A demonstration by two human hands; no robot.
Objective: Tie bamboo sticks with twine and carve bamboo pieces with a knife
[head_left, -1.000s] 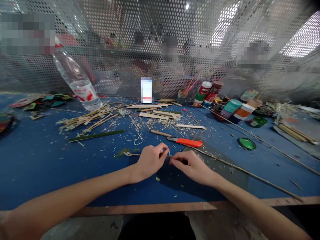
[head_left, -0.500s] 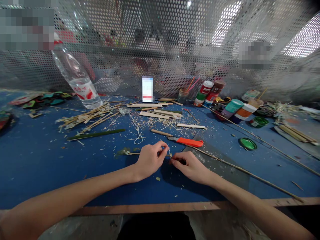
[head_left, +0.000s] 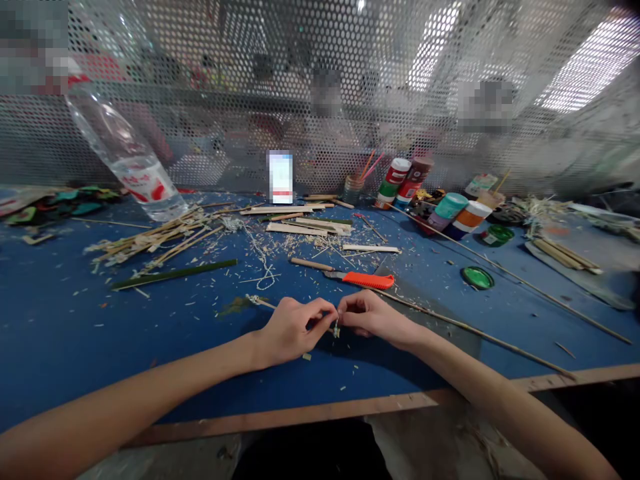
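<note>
The left fingers (head_left: 325,308) pinch a thin bamboo stick (head_left: 263,304) just above the near part of the desk (head_left: 60,333), right fingers (head_left: 345,308) closed at its tip, seemingly fine binding work that calls for a steady pinch.

Left hand (head_left: 293,331) pinching bamboo stick (head_left: 263,303), right hand (head_left: 373,317) just beside; orange utility knife (head_left: 367,281) beyond, on blue workbench (head_left: 100,347).

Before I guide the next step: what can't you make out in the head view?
In the head view:
What the left hand pinches: its fingers hide it.
Whether the right hand holds anything: its fingers hide that.
The small bit between the hands: too small to identify.
Paint jar labels: too small and blurred.
The upright white object: blurred out.
</note>
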